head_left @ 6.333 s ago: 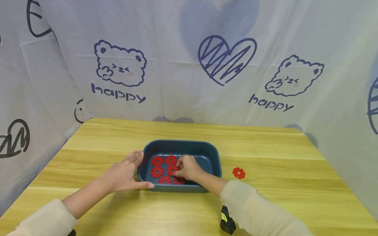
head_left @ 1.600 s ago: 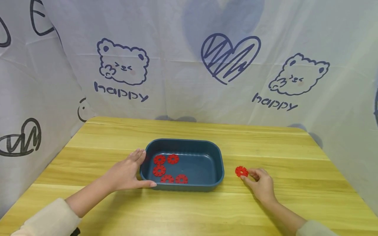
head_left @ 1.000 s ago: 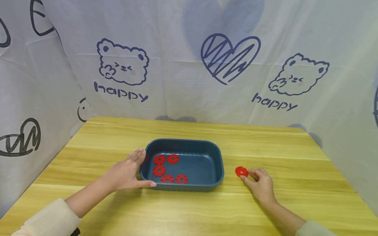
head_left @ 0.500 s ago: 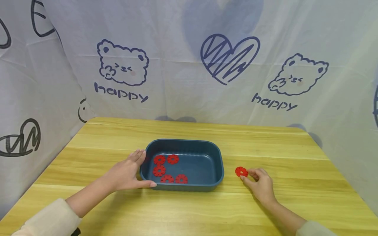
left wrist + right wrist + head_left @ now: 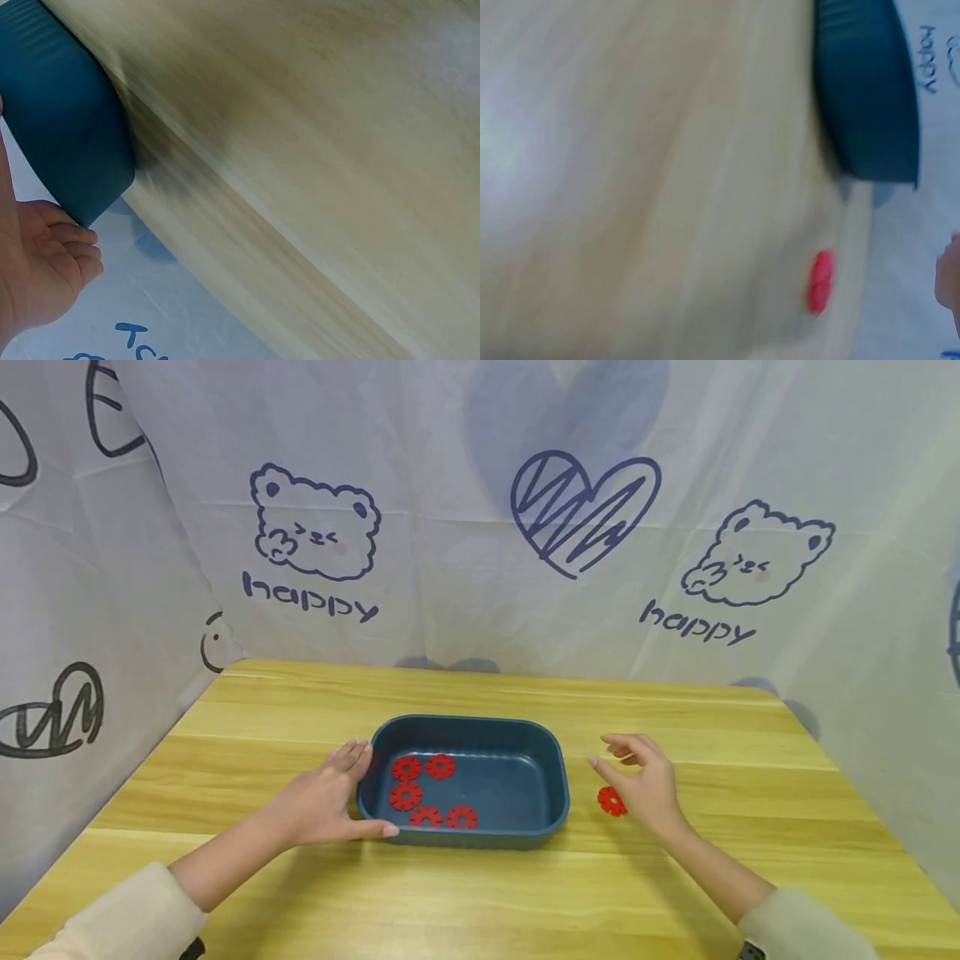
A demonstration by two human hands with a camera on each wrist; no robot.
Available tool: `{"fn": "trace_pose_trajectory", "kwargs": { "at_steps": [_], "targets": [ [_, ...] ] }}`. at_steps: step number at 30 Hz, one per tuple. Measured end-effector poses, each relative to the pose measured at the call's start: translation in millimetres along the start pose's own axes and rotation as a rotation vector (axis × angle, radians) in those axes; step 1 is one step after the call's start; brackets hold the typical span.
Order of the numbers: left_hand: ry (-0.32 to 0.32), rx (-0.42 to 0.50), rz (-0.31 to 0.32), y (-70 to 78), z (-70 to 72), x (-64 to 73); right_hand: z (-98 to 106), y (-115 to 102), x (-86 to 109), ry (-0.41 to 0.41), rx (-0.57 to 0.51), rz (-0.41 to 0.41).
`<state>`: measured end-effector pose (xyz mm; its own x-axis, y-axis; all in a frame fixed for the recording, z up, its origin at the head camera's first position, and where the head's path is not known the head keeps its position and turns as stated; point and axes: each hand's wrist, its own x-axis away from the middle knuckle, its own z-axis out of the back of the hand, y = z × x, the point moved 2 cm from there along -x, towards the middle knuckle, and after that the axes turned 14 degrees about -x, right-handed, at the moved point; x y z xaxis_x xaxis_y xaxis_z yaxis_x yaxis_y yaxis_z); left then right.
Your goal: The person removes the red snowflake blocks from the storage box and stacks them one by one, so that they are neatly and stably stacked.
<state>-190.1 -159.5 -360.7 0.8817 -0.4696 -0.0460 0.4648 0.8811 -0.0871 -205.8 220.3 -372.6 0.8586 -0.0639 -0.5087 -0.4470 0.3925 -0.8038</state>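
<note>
A dark blue rectangular tub (image 5: 480, 839) stands mid-table in the head view. Several red notched discs, like snowflake building pieces (image 5: 406, 796), lie flat toward its left side. My left hand (image 5: 318, 802) spans the tub's left front corner, fingers extended along the left wall and thumb along the front rim. To the right of the tub, red notched disc material (image 5: 611, 801) lies on the table, partly covered by my right hand (image 5: 645, 785). That hand hovers with thumb and fingers apart, nothing between them. The right wrist view shows a blurred two-lobed red shape (image 5: 820, 281); I cannot tell whether discs are stacked.
Beneath everything is a yellow wood-grain table (image 5: 480, 902). A white cloth printed with bears and hearts (image 5: 450, 610) hangs behind its back edge and along both sides.
Since 6.3 s ago, a disc has left the tub. The right hand held red material on the table, then let go, rose and shifted left toward the tub. The left hand stayed put.
</note>
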Motion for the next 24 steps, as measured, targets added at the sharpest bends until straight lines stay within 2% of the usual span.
{"fn": "trace_pose_trajectory", "kwargs": {
  "at_steps": [6,13,24],
  "targets": [
    [-0.008,-0.019,-0.004,0.9,1.5,-0.2,-23,-20,-11.1,-0.166,-0.088,0.024],
    [-0.021,-0.03,-0.011,1.1,2.2,-1.1,-49,-30,-15.4,-0.412,-0.158,-0.026],
    [-0.038,-0.027,-0.01,0.7,3.9,-0.6,-82,-36,-16.5,-0.64,-0.184,-0.044]
  ]
}}
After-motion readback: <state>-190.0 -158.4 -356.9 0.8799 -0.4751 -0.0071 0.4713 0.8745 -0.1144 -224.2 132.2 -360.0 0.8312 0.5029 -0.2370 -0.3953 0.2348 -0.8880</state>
